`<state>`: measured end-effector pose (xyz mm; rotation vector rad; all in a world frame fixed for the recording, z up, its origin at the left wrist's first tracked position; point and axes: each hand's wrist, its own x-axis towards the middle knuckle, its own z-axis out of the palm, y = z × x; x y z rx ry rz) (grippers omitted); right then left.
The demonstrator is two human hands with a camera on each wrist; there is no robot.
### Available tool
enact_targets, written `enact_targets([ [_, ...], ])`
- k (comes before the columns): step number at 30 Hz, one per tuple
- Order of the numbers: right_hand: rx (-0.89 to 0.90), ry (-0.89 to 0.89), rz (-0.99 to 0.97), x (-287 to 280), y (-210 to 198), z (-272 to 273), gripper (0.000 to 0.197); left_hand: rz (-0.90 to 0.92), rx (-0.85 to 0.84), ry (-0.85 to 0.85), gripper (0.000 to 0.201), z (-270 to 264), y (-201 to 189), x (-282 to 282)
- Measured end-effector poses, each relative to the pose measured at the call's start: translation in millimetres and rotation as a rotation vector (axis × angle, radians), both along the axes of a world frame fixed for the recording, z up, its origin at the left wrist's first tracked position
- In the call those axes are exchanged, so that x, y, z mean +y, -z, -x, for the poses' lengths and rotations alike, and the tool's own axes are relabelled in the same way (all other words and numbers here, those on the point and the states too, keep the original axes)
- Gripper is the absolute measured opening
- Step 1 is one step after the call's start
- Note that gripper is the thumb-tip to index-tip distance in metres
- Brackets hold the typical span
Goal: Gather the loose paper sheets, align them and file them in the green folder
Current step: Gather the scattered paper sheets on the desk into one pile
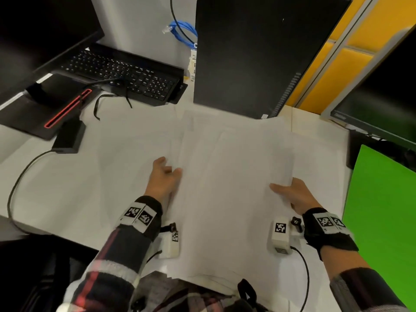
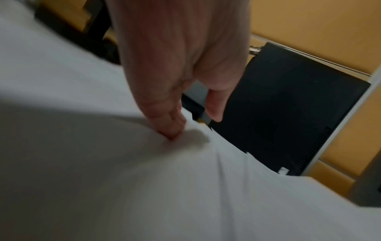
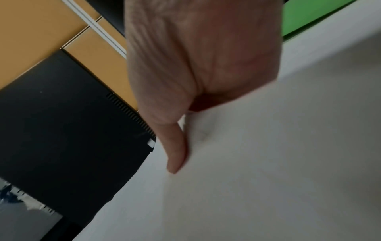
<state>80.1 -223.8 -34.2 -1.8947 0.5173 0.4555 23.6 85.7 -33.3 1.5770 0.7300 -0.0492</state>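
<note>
Several white paper sheets [image 1: 236, 165] lie fanned and overlapping in the middle of the white desk [image 1: 67, 176]. My left hand [image 1: 165, 176] is at their left edge. In the left wrist view its fingertips [image 2: 173, 132] press down on the paper [image 2: 123, 179], which bulges, and the thumb stands apart in the air. My right hand [image 1: 290, 192] pinches the right edge: the thumb [image 3: 177, 154] lies on top of the sheets [image 3: 268, 163] and the fingers are hidden beneath. The green folder [image 1: 380, 210] lies flat at the desk's right, beside my right wrist, and shows as a green corner [image 3: 309, 18].
A black computer tower [image 1: 254, 55] stands just behind the sheets. A keyboard [image 1: 121, 70], a monitor base with a red stripe [image 1: 67, 109] and a black adapter [image 1: 69, 137] with its cable sit at the back left. Another monitor [image 1: 378, 109] stands at the back right.
</note>
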Motion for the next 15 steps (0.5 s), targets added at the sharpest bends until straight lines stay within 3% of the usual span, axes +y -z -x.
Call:
enact_targets([
  [3,-0.002,0.043,-0.03,-1.3,3.0,2.7,0.036,-0.504,0.165,-0.104,0.05,16.4,9.5,39.5],
  [5,0.021,0.053,-0.04,-4.5,4.6,4.3,0.036,-0.671,0.324,-0.172,0.062,25.1,11.5,59.1],
  [8,0.034,0.028,-0.041,-7.0,5.4,3.9,0.033,-0.623,0.36,-0.129,0.077,23.9,8.0,65.7],
  [12,0.034,-0.024,-0.048,0.5,3.6,-0.1,0.032,-0.393,0.32,-0.01,0.079,9.8,2.6,58.5],
  [15,0.005,0.008,-0.03,6.0,2.2,-4.7,0.035,-0.491,0.434,0.116,0.08,1.7,-4.8,57.7],
])
